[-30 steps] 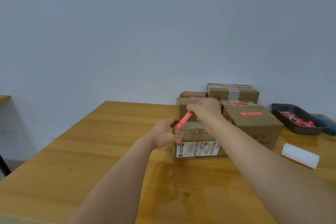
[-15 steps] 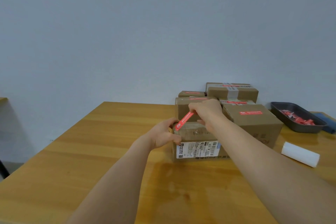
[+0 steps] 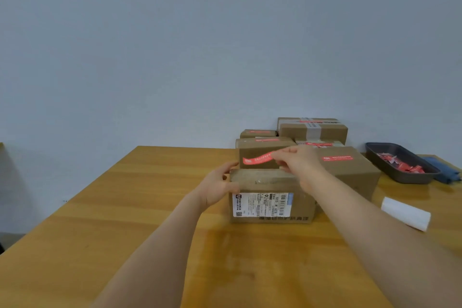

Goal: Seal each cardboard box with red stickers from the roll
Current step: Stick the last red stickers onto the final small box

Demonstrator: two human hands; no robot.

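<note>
Red sticker (image 3: 258, 158), a long strip printed with white characters, hung roughly level in the air just above the far edge of the nearest cardboard box (image 3: 271, 196), pinched at its right end between the thumb and fingertips of the person's right hand (image 3: 298, 160). The strip's left end hung free and did not touch the box. That box sat near the middle of the wooden table (image 3: 125, 220), a white shipping label (image 3: 262, 204) with barcodes on its near face and a band of clear tape across its top. The left hand (image 3: 217, 186) gripped the box's left end, thumb across the near top corner and fingers curled round the far side. Just behind and to the right stood a cluster of sealed boxes (image 3: 350, 170), each carrying a red strip on its top; the farthest, tallest one (image 3: 312, 130) also wore a band of clear tape. A white roll (image 3: 406, 213) lay on its side on the table, to the right of the boxes and apart from them. Farther right, a dark tray (image 3: 375, 155) held a heap of small red scraps, with blue cloth (image 3: 446, 172) just beyond its right edge. A plain pale wall (image 3: 225, 45) filled the background.
</note>
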